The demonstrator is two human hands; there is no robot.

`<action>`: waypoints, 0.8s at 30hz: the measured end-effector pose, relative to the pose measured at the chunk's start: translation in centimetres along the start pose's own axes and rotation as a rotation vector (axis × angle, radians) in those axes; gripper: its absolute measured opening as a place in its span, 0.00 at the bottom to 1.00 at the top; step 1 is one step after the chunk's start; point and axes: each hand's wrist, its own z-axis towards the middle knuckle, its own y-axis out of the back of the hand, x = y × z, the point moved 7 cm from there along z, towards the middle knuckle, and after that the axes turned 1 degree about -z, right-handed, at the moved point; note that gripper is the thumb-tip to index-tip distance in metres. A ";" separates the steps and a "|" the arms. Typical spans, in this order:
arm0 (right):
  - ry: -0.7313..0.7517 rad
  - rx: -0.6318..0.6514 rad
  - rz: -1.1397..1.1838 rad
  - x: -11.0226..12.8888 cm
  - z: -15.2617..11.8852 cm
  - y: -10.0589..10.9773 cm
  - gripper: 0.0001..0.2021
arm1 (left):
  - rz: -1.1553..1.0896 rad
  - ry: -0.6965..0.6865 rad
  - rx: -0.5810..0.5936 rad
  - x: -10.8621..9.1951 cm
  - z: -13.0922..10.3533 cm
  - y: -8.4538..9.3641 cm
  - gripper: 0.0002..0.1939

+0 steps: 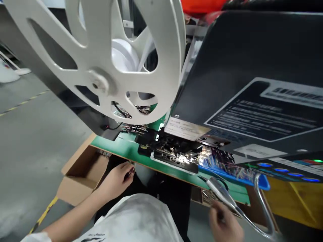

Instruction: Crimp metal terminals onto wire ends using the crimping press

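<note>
My left hand [119, 179] is low in front of the green table edge, fingers curled round something small and dark that I cannot make out. My right hand [224, 223], blurred, is curled at the bottom right, below a silver gooseneck lamp [222, 193]; whether it holds anything is hidden. Between and above the hands sits a metal mechanism [176, 156] under a dark machine housing [252, 67]. A blue tray [263, 181] of small wired parts lies right of the mechanism.
A large pale reel [166, 60] hangs at the upper left. Cardboard boxes stand below the green table [131, 151], one open box [73, 188] at the left. Wired parts lie behind the mechanism. A yellow bin [297, 205] is at the right.
</note>
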 end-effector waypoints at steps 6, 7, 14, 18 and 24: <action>-0.033 0.512 0.854 15.9 -2.0 -8.2 0.13 | -0.541 -0.076 0.271 -6.3 1.1 -2.4 0.12; -0.072 0.592 0.965 17.7 -1.6 -9.0 0.12 | -0.592 -0.103 0.307 -7.3 1.4 -2.6 0.13; -0.260 0.802 1.303 20.6 -0.1 -10.3 0.14 | -0.802 -0.181 0.465 -9.7 2.5 -2.8 0.15; -0.281 0.818 1.300 20.0 0.0 -10.6 0.16 | -0.663 -0.252 0.199 -9.0 3.6 -0.5 0.24; -0.301 0.871 1.260 19.9 -0.6 -11.4 0.20 | -0.327 -0.456 0.169 -11.0 4.9 0.1 0.09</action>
